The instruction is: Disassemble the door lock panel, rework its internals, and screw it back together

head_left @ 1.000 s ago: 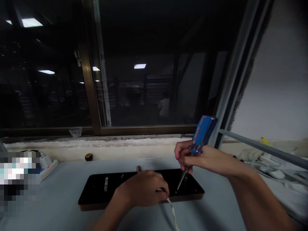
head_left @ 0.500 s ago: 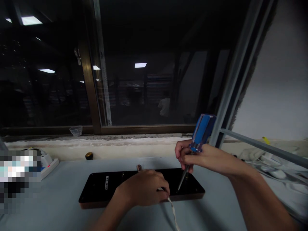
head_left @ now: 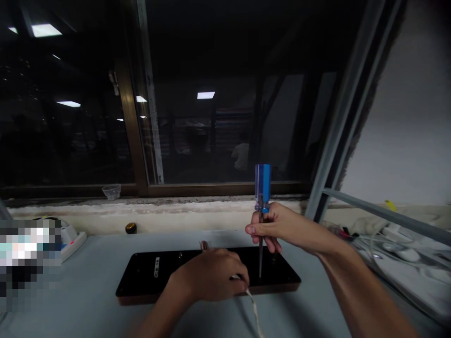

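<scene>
A flat black-topped box with a small white label and a brownish side lies on the table. My left hand rests over its middle, closed on a twisted white cord that hangs toward me over the front edge. In my right hand is a screwdriver with a blue and clear handle, gripped by thumb and fingers around the shaft. It stands nearly upright, its tip at the box's top near the front right. A small metal cylinder shows behind my left hand.
A dark knob with a gold top sits at the table's back edge. On the sill stands a clear plastic cup. A white power strip is at left; cables and a grey metal frame are at right.
The screwdriver has swung from leaning right to nearly upright, its tip staying about where it was. My right hand has shifted left with it. My left hand and the box look unmoved.
</scene>
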`<move>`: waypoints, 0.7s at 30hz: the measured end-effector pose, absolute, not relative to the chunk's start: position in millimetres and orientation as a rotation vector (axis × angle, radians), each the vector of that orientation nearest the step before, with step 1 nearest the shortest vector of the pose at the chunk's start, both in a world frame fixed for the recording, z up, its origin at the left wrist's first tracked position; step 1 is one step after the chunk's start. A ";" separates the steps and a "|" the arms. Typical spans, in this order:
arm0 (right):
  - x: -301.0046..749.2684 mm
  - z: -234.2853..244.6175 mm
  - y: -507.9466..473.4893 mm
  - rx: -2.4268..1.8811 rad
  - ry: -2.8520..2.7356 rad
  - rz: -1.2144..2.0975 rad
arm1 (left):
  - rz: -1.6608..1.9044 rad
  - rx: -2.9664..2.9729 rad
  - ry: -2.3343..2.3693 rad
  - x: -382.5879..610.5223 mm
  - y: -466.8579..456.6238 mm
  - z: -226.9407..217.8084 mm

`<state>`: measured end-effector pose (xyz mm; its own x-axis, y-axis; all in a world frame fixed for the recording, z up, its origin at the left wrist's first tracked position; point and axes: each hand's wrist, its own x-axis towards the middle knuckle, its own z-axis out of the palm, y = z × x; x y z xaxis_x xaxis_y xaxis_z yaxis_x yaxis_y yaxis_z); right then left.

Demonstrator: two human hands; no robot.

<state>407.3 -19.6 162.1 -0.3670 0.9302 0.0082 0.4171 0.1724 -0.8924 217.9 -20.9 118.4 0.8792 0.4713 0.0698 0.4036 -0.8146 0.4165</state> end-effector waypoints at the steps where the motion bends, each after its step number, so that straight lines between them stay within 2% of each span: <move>1: 409.2 162.5 -20.1 -1.246 -1.878 1.185 | 0.236 2.655 0.648 217.8 -21.0 118.5; 8: 427.8 166.6 -27.5 -1.179 -1.866 1.344 | 0.257 2.674 0.618 216.6 -20.4 117.5; 16: 414.9 163.3 -21.2 -1.410 -2.006 0.803 | 0.234 2.649 0.671 216.6 -21.8 120.4; 21: 414.3 161.0 -21.3 -1.216 -1.983 1.165 | 0.225 2.657 0.666 216.5 -22.0 120.3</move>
